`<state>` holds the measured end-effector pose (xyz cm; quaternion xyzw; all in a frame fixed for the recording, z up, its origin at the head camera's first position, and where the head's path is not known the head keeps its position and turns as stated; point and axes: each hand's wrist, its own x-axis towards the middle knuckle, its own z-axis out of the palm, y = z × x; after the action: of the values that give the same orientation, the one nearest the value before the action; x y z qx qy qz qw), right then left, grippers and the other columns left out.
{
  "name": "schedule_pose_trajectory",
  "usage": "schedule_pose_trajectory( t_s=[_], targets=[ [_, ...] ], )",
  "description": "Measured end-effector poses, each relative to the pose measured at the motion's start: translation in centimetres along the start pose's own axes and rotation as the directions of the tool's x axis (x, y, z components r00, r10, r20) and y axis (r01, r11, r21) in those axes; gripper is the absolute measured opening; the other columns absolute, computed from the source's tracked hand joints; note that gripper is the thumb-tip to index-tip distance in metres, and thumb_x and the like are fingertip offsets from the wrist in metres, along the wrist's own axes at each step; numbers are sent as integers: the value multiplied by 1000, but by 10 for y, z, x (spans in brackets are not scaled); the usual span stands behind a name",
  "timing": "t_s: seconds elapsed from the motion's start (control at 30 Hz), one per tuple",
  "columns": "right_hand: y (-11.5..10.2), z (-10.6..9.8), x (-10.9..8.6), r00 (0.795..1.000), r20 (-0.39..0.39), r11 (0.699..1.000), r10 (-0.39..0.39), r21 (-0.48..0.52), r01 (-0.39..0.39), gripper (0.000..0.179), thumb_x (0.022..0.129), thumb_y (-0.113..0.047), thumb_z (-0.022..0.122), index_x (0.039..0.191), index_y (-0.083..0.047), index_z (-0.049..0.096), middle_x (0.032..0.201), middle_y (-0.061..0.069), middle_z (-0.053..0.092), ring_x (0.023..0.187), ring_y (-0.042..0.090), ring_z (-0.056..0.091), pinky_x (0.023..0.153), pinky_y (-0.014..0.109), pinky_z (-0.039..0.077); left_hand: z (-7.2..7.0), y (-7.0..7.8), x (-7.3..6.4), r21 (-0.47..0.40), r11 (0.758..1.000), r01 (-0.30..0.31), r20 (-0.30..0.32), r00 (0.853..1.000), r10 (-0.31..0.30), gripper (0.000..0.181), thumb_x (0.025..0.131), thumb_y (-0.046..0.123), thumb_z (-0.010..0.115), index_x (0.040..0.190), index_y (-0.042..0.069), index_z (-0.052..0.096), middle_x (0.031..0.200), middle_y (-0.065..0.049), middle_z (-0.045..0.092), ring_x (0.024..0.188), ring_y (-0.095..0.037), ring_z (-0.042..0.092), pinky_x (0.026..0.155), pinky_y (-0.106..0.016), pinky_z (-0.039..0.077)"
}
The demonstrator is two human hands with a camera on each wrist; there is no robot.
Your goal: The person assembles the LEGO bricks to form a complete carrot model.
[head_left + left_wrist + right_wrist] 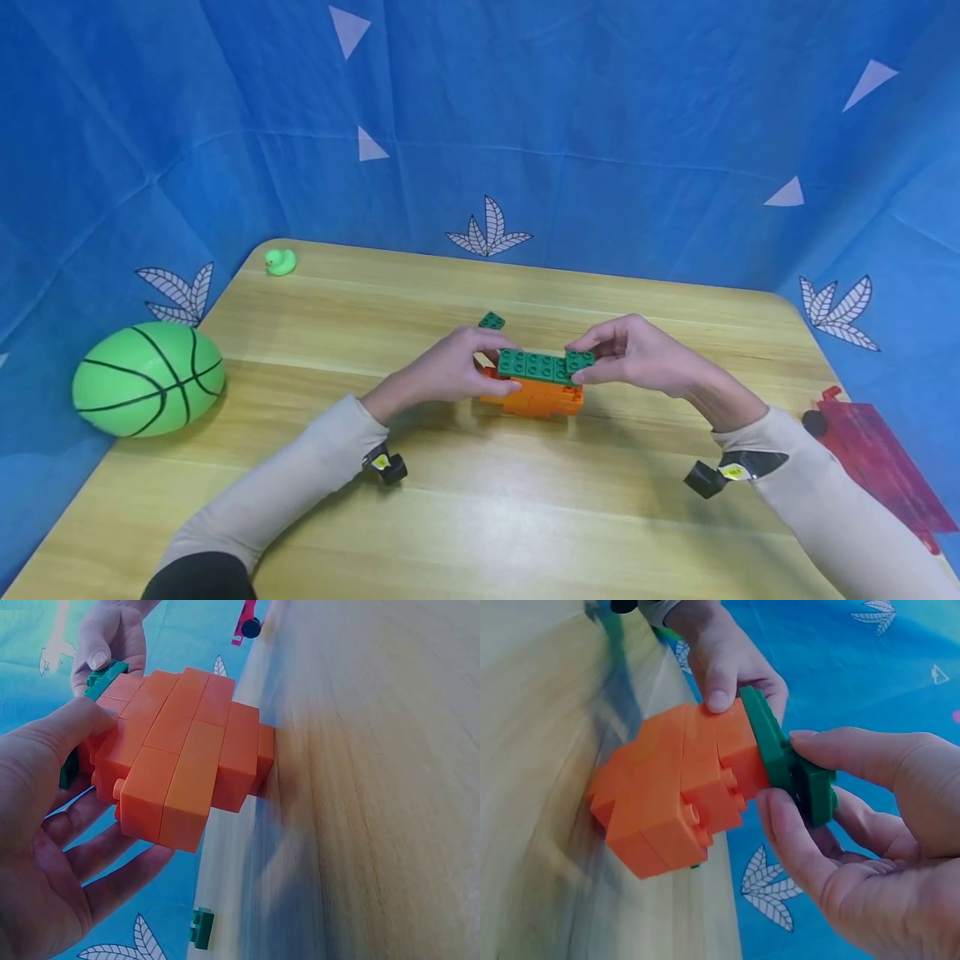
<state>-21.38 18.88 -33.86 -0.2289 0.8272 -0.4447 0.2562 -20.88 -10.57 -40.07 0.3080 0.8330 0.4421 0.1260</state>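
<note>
An orange toy-brick build (534,398) with stepped sides stands on the table, topped by a row of green bricks (525,363). My left hand (461,367) grips its left end, with the thumb pressed on the near side and the fingers behind. My right hand (645,358) pinches a small green brick (579,360) between thumb and fingers at the right end of the green row. In the right wrist view this small brick (815,791) touches the green row at an angle; whether its studs are engaged is hidden. Behind my left hand lies a loose green brick (492,320).
A green ball (148,380) with black lines sits at the table's left edge. At the far left corner stands a green toy duck (281,262). A red toy with a black wheel (885,462) is at the right edge. Blue cloth (600,108) surrounds the wooden table (480,517).
</note>
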Motion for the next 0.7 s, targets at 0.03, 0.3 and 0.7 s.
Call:
schedule_pose_trajectory(
  t_s=[0.03,0.3,0.7],
  targets=[
    [0,-1,0,1000,9,1000,-6,0,6,43,89,-13,80,127,4,68,115,18,76,92,14,71,84,28,59,0,0,0,3,1000,2,1,1000,-2,39,88,29,81,124,17,73,106,5,71,95,-17,62,71,-24,61],
    [1,-4,-4,998,60,999,-12,32,10,42,91,-10,76,129,6,64,116,20,75,100,14,74,89,28,60,-2,2,-2,27,999,23,-1,1000,-23,46,88,31,81,130,16,71,112,4,72,98,-17,62,71,-23,61],
    [-5,-3,-5,998,59,1000,-4,-22,5,42,91,-13,77,127,5,66,113,16,77,98,15,76,92,35,61,-2,11,0,245,950,-195,39,981,191,56,93,29,75,146,27,56,132,7,67,106,-8,65,87,-20,57]
  ],
)
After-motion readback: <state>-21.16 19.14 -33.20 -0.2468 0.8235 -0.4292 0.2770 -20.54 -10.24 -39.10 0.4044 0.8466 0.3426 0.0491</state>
